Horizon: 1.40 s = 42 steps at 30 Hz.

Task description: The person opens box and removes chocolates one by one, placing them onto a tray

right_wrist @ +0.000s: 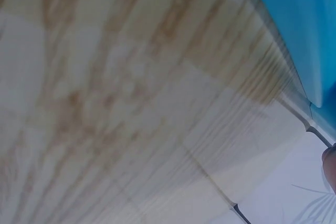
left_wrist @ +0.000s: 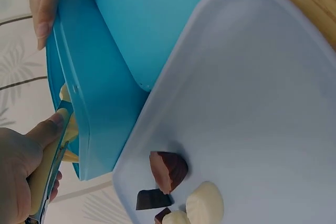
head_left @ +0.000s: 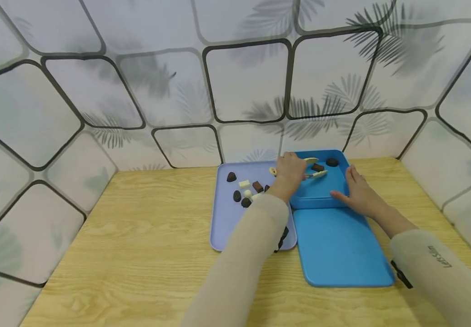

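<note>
My left hand (head_left: pixel 290 175) grips a pair of tongs (left_wrist: pixel 48 174) with cream-coloured tips and a ring at the back end. The tongs' tips (head_left: pixel 319 174) are spread apart inside a blue box (head_left: pixel 319 202). A brown chocolate piece (head_left: pixel 317 167) shows between the tips, and a dark round chocolate (head_left: pixel 332 162) lies near the box's back right corner. My right hand (head_left: pixel 360 193) rests at the box's right wall, fingers extended along the outside and thumb reaching over the front corner. In the right wrist view only a fingertip (right_wrist: pixel 329 166) of it shows.
Left of the box, a lavender tray (head_left: pixel 229 227) bears several dark, brown and white chocolates, partly hidden by my left arm. A flat blue lid (head_left: pixel 343 250) lies in front of the box. The wooden table (head_left: pixel 137 236) meets a patterned wall (head_left: pixel 248 81) behind.
</note>
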Available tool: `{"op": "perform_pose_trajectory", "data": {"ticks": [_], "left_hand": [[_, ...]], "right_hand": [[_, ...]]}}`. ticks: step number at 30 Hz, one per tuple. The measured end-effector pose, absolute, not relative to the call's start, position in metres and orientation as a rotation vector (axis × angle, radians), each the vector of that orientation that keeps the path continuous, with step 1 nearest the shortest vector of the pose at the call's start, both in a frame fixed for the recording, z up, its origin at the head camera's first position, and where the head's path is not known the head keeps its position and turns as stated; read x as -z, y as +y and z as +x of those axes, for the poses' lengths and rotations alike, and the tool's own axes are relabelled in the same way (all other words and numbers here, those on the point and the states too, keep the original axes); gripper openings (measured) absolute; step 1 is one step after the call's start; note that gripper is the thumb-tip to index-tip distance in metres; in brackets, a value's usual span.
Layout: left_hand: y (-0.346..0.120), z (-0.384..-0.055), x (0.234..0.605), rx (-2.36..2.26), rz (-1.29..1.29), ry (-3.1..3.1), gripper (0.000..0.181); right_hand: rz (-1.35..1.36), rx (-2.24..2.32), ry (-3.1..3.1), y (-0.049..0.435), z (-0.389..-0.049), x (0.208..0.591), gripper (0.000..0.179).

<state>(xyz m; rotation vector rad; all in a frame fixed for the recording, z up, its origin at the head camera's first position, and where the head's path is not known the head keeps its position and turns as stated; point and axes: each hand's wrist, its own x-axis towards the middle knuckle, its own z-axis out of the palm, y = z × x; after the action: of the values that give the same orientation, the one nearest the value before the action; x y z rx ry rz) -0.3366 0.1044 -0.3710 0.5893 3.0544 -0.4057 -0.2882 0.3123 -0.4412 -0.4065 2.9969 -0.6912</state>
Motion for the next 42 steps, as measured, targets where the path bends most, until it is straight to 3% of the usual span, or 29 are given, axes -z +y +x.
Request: {"op": "perform_pose_trajectory", "data": {"ticks": [12,21,42], "left_hand": [[0.093,-0.331,0.379,0.467,0.711,3.092,0.046],[0.087,-0.334,0.362,0.431,0.756,3.124,0.049],[0.024,-0.309,0.337,0.200,1.055,3.211,0.053]], "right_hand": [[-0.418,0.678,3.006,0.312,-0.287,0.441,0.100],[-0.392,0.667,3.016,0.317,-0.288,0.441,0.100],[-0.406,0.687,3.007,0.315,-0.290,0.443,0.101]]}}
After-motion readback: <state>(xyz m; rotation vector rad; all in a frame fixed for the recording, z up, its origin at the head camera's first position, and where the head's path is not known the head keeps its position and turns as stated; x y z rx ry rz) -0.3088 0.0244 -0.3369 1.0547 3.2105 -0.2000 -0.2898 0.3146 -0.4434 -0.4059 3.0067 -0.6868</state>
